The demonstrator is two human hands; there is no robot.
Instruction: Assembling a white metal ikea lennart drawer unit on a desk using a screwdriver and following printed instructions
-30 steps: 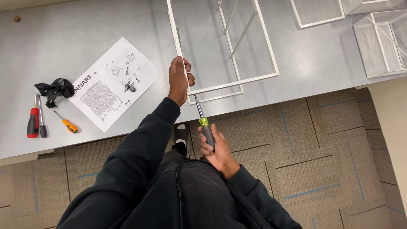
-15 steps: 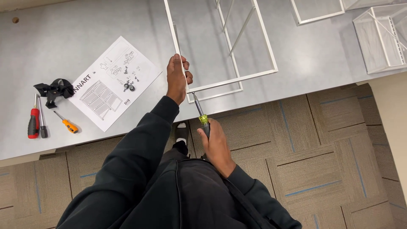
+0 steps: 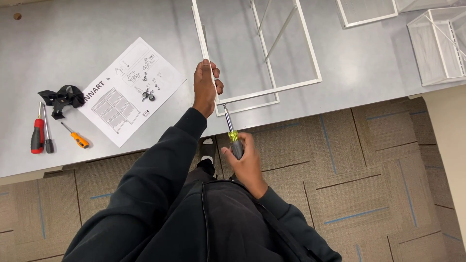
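A white metal frame (image 3: 296, 86) lies on the grey table (image 3: 87, 34), its near corner at the table's front edge. My left hand (image 3: 206, 87) grips the frame's left bar just above that corner. My right hand (image 3: 245, 160) holds a screwdriver (image 3: 232, 133) with a yellow-green and dark handle, below the table edge. Its shaft points up to the frame's near corner, and the tip touches the frame beside my left hand.
A white instruction sheet (image 3: 128, 90) with small dark screws (image 3: 148, 95) on it lies left of my left hand. Further left are a black part (image 3: 62, 97), a red-handled screwdriver (image 3: 37, 133) and a small orange one (image 3: 75, 137). White wire baskets (image 3: 437, 46) stand at the right.
The frame and my left hand have stayed in place. My right hand and the screwdriver have shifted slightly while the tip stays at the frame's corner.
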